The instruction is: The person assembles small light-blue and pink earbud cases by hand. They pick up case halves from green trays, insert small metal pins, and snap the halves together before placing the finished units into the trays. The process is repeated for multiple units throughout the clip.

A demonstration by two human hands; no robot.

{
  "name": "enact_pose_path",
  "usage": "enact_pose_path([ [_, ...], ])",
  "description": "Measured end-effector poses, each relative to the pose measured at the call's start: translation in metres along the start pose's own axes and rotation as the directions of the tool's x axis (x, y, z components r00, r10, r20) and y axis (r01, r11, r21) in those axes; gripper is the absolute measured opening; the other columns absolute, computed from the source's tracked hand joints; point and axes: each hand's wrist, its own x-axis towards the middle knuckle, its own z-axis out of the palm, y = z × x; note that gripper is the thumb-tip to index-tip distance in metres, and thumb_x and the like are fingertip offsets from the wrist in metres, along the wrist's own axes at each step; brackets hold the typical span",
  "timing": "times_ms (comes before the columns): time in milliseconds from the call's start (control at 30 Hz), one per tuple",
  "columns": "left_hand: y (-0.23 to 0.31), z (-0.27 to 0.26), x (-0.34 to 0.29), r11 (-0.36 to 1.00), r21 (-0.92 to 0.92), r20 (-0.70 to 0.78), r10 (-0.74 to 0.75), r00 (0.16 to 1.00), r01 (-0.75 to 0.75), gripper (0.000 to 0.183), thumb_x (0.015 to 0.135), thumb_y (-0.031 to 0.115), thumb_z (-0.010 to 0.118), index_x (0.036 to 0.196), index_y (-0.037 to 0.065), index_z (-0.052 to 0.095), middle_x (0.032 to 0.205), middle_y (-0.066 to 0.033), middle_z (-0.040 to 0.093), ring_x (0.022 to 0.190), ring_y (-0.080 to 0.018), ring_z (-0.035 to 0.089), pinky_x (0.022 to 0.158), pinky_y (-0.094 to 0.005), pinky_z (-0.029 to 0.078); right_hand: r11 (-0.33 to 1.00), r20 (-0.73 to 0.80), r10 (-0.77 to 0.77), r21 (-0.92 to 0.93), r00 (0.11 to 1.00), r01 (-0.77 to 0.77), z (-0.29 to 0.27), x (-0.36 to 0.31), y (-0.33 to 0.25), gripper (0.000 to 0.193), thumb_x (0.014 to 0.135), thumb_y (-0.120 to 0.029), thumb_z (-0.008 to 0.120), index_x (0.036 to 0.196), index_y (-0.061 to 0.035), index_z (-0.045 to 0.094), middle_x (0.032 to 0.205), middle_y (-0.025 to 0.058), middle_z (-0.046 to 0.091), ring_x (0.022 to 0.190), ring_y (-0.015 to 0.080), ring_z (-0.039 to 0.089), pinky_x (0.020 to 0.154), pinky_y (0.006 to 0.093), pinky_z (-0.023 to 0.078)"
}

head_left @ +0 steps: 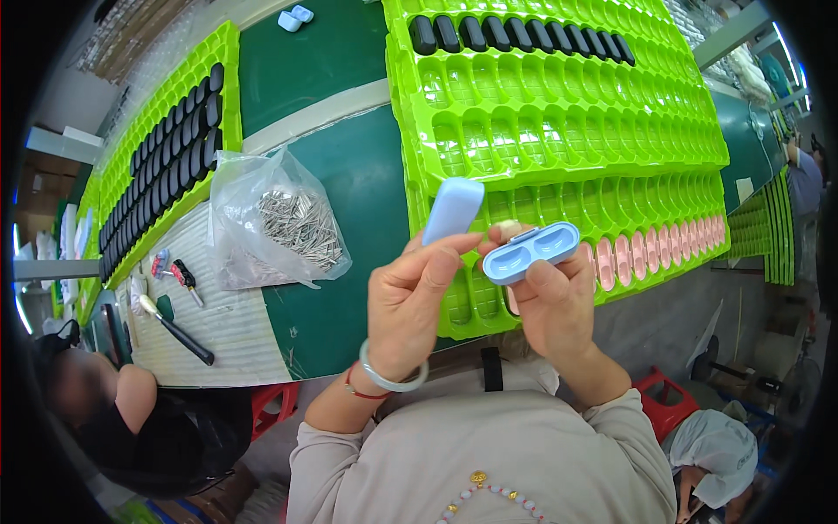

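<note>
In the head view, I have the left hand (408, 301) pinching the near end of a blue shell (453, 210), apparently to leave most of it free. Just right of that grip, my right hand (557, 301) holds a blue case (532, 251), thumb at its rim, hollows up, probably so the inside stays visible. Right of both grips, a green tray (567, 199) spaces pink cases (623, 262) in pockets; left of them, a bag (234, 196) gathers metal pins (301, 229), likely against scattering.

The open blue case (532, 252) is smooth, glossy plastic; the far green tray (567, 102), shiny plastic; the left bag (234, 194), crinkled film; its pins (301, 229), bright metal.
</note>
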Motion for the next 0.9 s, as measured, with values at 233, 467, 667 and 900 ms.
enact_pose_path([
  [233,0.018,-0.015,-0.001,0.973,0.231,0.224,-0.033,0.974,-0.020,0.013,0.080,0.011,0.066,0.088,0.001,0.069,0.103,-0.0132,0.061,0.095,-0.0154,0.055,0.077,-0.0260,0.043,0.964,0.092,0.138,-0.243,0.986,-0.112,-0.010,0.008,-0.025,0.038,0.082,-0.010,0.059,0.117,0.0031,0.052,0.101,0.0081,0.062,0.063,0.0053,0.054,0.050,0.0165,0.039],
  [467,0.025,-0.014,-0.005,0.906,0.351,0.089,-0.282,0.955,0.234,0.028,0.078,0.007,0.068,0.055,0.001,0.052,0.084,-0.0064,0.061,0.068,-0.0075,0.053,0.060,-0.0205,0.041,0.875,0.187,0.387,-0.384,0.903,-0.296,-0.007,0.016,-0.045,0.040,0.085,-0.014,0.057,0.122,0.0004,0.049,0.109,0.0110,0.060,0.098,0.0139,0.056,0.069,0.0215,0.047],
  [667,0.012,-0.024,-0.002,0.996,-0.061,0.164,-0.056,0.985,0.067,0.013,0.077,0.002,0.066,0.086,-0.003,0.056,0.092,-0.0089,0.061,0.077,-0.0103,0.057,0.067,-0.0231,0.046,0.905,0.245,0.344,-0.343,0.906,-0.251,-0.014,0.022,-0.049,0.033,0.084,-0.008,0.056,0.116,0.0009,0.053,0.098,0.0112,0.063,0.073,0.0100,0.060,0.054,0.0184,0.044],
  [900,0.035,-0.019,-0.001,0.929,-0.131,0.271,-0.302,0.914,0.346,0.041,0.082,0.003,0.059,0.121,-0.006,0.046,0.111,-0.0121,0.057,0.099,-0.0160,0.056,0.085,-0.0294,0.047,0.823,0.128,0.446,-0.449,0.886,-0.349,-0.014,0.026,-0.054,0.028,0.082,-0.005,0.056,0.109,0.0013,0.056,0.086,0.0075,0.065,0.066,0.0109,0.062,0.050,0.0184,0.045],
])
